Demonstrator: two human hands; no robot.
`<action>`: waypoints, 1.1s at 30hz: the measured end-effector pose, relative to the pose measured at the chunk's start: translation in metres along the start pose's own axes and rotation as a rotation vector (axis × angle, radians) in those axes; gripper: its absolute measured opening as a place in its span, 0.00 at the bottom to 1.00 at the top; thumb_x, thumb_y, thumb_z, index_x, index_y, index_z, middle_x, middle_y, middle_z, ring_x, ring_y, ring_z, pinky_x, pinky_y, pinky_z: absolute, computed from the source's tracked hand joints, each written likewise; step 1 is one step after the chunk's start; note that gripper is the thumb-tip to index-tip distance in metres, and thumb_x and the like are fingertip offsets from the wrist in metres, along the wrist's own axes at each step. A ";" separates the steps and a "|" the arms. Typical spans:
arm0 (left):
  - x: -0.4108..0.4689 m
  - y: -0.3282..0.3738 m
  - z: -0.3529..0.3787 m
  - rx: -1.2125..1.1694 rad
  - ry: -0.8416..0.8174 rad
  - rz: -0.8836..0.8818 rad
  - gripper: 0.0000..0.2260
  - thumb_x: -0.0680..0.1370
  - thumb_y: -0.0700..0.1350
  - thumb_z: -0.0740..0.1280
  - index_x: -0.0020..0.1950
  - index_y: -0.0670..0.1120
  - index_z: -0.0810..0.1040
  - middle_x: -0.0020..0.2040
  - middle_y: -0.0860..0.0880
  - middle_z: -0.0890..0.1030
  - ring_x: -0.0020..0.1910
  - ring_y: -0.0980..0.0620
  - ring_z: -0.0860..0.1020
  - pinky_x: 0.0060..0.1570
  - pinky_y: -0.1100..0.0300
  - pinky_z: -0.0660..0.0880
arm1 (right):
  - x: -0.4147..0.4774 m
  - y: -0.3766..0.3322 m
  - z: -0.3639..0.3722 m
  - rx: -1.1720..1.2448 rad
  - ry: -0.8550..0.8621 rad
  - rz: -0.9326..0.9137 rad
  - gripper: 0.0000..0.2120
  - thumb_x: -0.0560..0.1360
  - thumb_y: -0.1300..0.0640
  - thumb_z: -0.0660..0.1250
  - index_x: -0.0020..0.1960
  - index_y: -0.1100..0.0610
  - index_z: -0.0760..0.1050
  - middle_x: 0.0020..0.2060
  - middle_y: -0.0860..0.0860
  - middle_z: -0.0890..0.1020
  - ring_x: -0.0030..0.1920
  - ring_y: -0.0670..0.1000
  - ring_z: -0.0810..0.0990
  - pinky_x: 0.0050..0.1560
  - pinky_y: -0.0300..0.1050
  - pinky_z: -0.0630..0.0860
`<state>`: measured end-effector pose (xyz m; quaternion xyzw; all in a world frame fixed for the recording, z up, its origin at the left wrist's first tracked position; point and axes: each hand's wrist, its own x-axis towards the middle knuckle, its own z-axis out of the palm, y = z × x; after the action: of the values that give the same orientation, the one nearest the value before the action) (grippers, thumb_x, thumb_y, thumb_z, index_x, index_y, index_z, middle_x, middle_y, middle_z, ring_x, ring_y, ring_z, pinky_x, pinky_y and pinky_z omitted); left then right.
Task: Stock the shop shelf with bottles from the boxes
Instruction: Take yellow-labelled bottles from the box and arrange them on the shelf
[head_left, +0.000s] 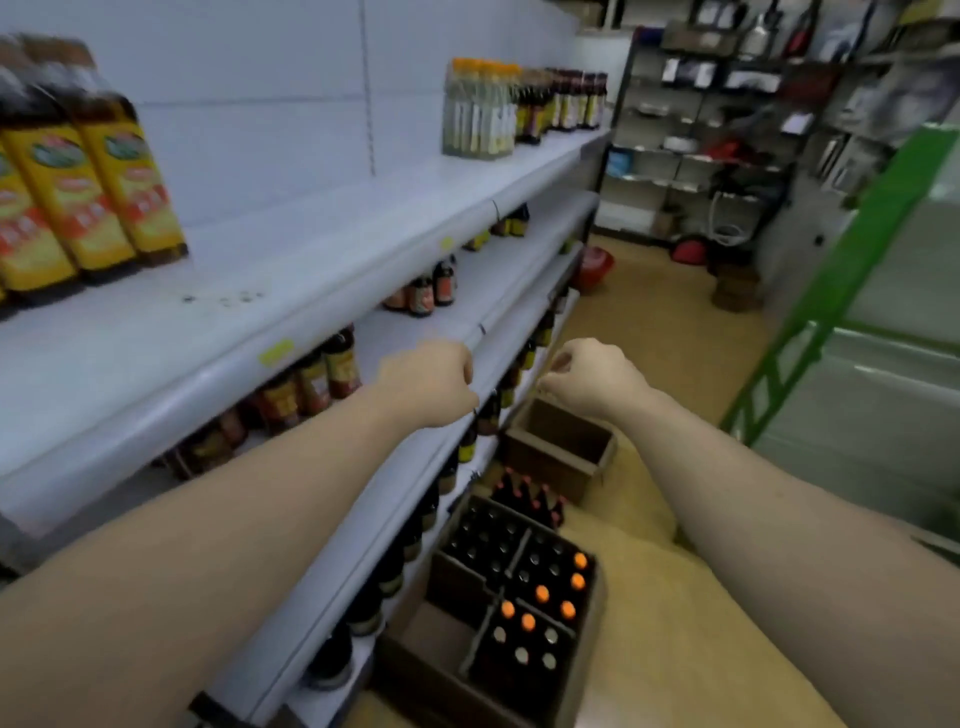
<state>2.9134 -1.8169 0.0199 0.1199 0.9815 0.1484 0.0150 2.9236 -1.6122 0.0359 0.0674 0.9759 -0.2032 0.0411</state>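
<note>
Forearms (182, 545) out; left hand (426, 382), right hand (592, 376) curled, empty.

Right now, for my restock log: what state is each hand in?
Left hand: closed, fingers curled, nothing visible in it.
Right hand: closed, fingers curled, nothing visible in it.

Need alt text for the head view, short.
A person's left hand and right hand reach forward, fingers curled, holding nothing visible, beside a white shop shelf partly stocked with dark bottles. On the floor below stand an open box of bottles and an empty box.
</note>
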 end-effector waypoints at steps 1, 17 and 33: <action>0.007 0.010 0.015 0.000 -0.029 -0.006 0.06 0.78 0.48 0.69 0.47 0.51 0.72 0.44 0.49 0.73 0.40 0.47 0.72 0.39 0.57 0.69 | 0.005 0.017 0.003 0.000 -0.015 0.018 0.16 0.79 0.47 0.68 0.60 0.57 0.79 0.53 0.57 0.83 0.52 0.61 0.82 0.55 0.58 0.83; 0.068 0.035 0.287 -0.041 -0.465 -0.172 0.11 0.80 0.51 0.66 0.62 0.52 0.76 0.53 0.50 0.79 0.49 0.47 0.78 0.43 0.54 0.76 | 0.094 0.242 0.189 0.046 -0.393 0.222 0.17 0.79 0.46 0.67 0.66 0.49 0.75 0.47 0.48 0.80 0.51 0.54 0.81 0.45 0.48 0.81; 0.043 -0.029 0.638 -0.106 -0.827 -0.132 0.10 0.82 0.49 0.65 0.62 0.52 0.71 0.56 0.49 0.81 0.52 0.44 0.81 0.45 0.51 0.78 | 0.075 0.398 0.514 0.054 -0.623 0.419 0.18 0.82 0.45 0.61 0.70 0.48 0.69 0.54 0.52 0.81 0.51 0.57 0.82 0.45 0.50 0.79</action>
<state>2.9063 -1.6500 -0.5981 0.1051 0.8895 0.1370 0.4231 2.9359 -1.4492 -0.5975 0.2019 0.8759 -0.2269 0.3749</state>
